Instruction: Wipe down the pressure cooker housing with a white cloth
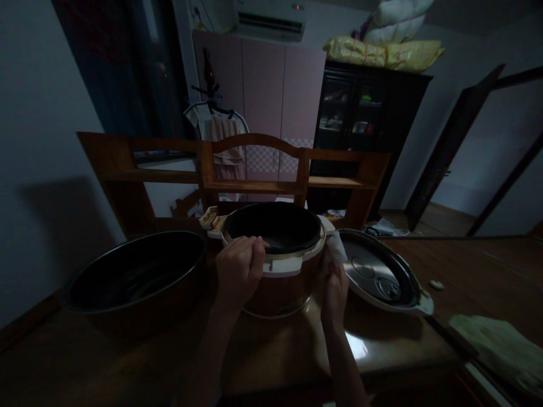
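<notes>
White cloth half-hidden by right hand, cooker dim

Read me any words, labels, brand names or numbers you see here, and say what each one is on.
No text can be read here.
Rice cooker, held by the left hand while the right hand presses a white cloth to it: no label shows.
Air conditioner: an orange mark, too small and blurred to read.
Lid: bare metal.
</notes>
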`<state>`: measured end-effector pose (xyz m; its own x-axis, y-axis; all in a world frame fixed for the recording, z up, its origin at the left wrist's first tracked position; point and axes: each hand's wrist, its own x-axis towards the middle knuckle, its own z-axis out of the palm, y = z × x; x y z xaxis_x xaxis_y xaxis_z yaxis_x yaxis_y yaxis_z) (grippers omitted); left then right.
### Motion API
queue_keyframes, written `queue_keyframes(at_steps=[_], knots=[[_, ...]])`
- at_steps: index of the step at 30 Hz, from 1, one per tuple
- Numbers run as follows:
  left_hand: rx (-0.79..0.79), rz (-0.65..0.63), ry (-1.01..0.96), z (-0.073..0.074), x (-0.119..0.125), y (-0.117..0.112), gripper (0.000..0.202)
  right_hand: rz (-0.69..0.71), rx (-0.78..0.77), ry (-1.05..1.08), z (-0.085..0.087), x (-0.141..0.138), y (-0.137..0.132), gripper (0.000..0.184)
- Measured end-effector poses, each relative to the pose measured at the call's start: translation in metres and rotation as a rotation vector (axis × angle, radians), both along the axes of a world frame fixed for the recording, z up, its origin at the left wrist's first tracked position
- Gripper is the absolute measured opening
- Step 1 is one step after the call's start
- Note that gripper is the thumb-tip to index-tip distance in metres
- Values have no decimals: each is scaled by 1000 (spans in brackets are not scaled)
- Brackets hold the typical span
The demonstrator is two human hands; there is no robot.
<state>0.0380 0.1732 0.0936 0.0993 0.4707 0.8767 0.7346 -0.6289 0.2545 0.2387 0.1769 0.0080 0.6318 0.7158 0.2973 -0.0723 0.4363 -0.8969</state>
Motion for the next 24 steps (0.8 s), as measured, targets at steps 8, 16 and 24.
queue_keyframes(at_steps=[8,16,24], knots=[[5,3,-2,-1,-1,1,32,2,-86,12,-3,-3,3,62],[-3,6,-4,0,-1,1,31,14,-47,0,2,-3,1,53],[1,8,-2,-1,-1,1,32,123,69,3,9,-3,3,47]])
